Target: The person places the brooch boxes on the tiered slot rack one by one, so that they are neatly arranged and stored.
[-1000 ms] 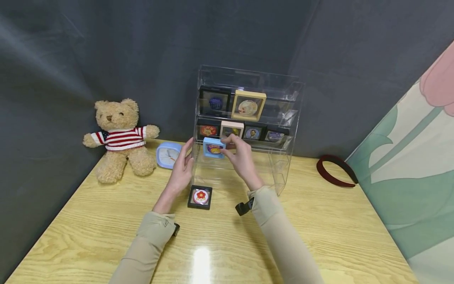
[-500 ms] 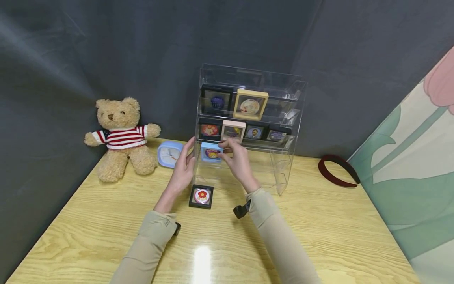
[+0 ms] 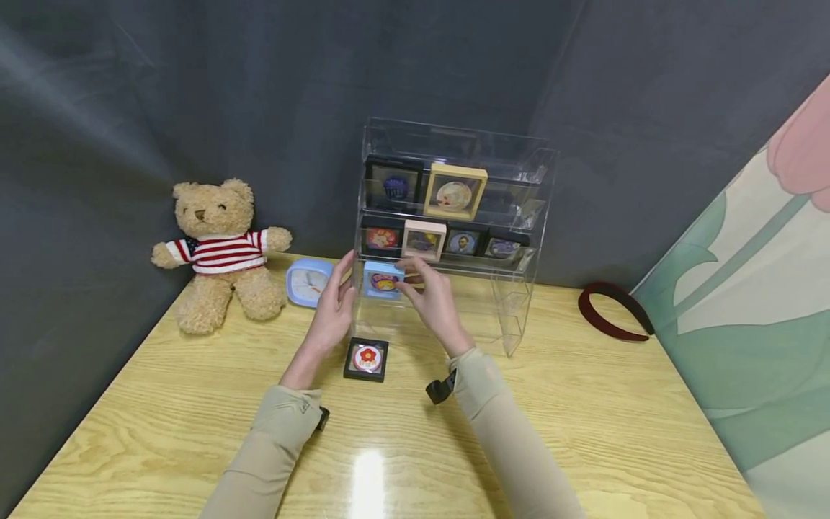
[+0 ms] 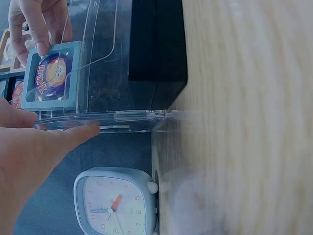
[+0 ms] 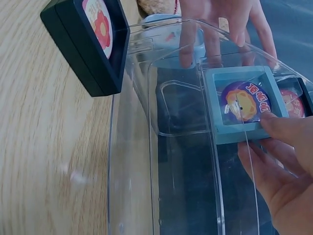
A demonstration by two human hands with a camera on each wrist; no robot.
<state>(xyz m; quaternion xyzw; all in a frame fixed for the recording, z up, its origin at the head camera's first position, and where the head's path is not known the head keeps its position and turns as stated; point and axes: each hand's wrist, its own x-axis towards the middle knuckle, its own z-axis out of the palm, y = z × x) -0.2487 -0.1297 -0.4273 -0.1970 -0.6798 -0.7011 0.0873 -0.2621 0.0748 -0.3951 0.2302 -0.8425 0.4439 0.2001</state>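
Observation:
My right hand (image 3: 437, 299) pinches the right side of a small light-blue display frame (image 3: 381, 282) between thumb and fingers. Inside that frame is a round purple badge with a yellow cartoon figure (image 5: 243, 101). The frame stands upright at the left end of the third tier of a clear acrylic rack (image 3: 447, 306). Against the rack's left side panel rests my left hand (image 3: 333, 310), its fingers fairly straight. On the table before the rack lies a black frame with a red-flower badge (image 3: 366, 360).
Higher tiers hold several framed badges, among them a yellow frame (image 3: 455, 192) and a pink frame (image 3: 424, 240). A teddy bear (image 3: 223, 256) and a blue clock (image 3: 307, 282) are to the left. At the right lies a dark red headband (image 3: 614, 312) on the wooden table (image 3: 570, 411).
The right hand has lowered the light-blue frame and shifted it left, into the rack's left end. My left hand has stayed at the side panel.

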